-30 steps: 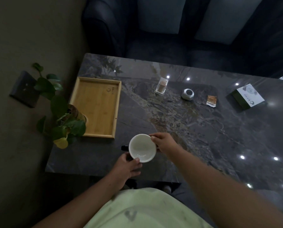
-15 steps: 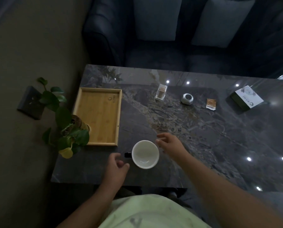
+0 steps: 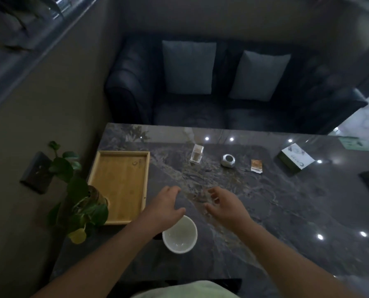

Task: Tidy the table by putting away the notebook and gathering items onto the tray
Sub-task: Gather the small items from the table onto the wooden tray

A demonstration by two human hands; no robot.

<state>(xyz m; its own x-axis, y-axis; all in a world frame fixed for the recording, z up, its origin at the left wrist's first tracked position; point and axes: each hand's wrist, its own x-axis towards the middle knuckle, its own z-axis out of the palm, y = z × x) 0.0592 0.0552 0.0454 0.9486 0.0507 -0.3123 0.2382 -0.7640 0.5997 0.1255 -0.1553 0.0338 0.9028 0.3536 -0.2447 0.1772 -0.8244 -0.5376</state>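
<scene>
1. Left hand (image 3: 166, 206) — fingers (image 3: 175, 190) loosely spread, holding nothing; palm down above the bench (image 3: 265, 211), wrist overlapping the rim of the white cup (image 3: 180, 235).
2. Right hand (image 3: 226, 204) — fingers (image 3: 213, 193) half curled, empty; raised over the bench, palm turned inward.
3. Cup upright near the front edge, just right of the wooden tray (image 3: 119, 186).
4. Tray at the left edge, nothing inside.

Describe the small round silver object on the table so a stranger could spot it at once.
Start at the dark marble table and follow the row of small items along its far side, before the sofa. The small round silver object sits mid-row, between the clear upright container and the orange packet. It alone is rounded and metallic, with a dark circular top.
</scene>
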